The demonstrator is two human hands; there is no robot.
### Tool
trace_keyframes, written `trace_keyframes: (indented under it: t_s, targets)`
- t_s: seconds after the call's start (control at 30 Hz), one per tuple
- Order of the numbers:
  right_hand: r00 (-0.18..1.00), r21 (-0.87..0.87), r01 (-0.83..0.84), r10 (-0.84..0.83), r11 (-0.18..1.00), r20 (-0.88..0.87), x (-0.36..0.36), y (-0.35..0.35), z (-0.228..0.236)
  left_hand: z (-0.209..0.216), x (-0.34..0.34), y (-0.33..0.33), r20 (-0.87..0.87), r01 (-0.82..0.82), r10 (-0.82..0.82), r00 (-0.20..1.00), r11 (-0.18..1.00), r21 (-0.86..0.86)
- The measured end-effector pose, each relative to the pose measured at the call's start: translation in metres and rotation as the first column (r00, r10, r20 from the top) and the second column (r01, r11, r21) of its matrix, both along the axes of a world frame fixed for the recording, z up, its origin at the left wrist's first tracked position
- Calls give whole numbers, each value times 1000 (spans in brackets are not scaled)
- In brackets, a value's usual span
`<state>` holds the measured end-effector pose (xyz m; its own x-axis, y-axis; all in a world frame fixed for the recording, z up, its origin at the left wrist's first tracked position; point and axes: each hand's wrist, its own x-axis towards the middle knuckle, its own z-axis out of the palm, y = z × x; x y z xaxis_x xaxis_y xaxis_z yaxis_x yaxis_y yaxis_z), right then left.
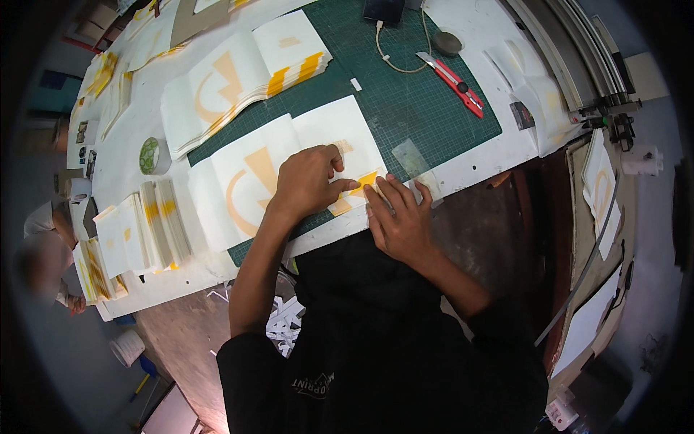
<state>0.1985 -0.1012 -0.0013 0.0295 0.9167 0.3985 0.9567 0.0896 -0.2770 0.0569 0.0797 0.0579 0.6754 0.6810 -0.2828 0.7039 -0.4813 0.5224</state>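
White lettering with a small line emblem marks the front of a black shirt (390, 347), appearing upside down to the camera. On the bench (470, 170), a dark card (522, 116) bears print too small to read. Pale orange shapes on an open white sheet (260, 170) cannot be made out as letters.

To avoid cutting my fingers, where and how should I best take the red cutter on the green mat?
Probably the red handle, from the lower right, the side nearer the right hand: the cutter lies with its handle end there and its metal blade end toward upper left.
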Motion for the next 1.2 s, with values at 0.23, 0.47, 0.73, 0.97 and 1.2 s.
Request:
trace_keyframes:
  t_s: [0.23, 0.47, 0.73, 0.97, 1.2]
  targets:
    - [1000, 26, 27, -27, 999, 9, -3, -3, -9, 8, 5, -1, -62, -4, 3, 998, 1000, -26]
    - [999, 67, 36, -38, 997, 28, -5, -1, -15, 5, 3, -1, -49, -14, 13, 999, 999, -28]
    - [1000, 84, 10, -11, 996, 10, 1, 2, -13, 5, 2, 1, -30, 8, -9, 1000, 1000, -30]
    - [1000, -7, -14, 14, 1000, 27, 1, 0, -5, -4, -7, 12, 17, 95, -94, 995, 995, -36]
    - [994, -239, 31, -4, 970, 112, -28, 1, 24, 8, 2, 21, -99, 124, -133, 986, 988, -87]
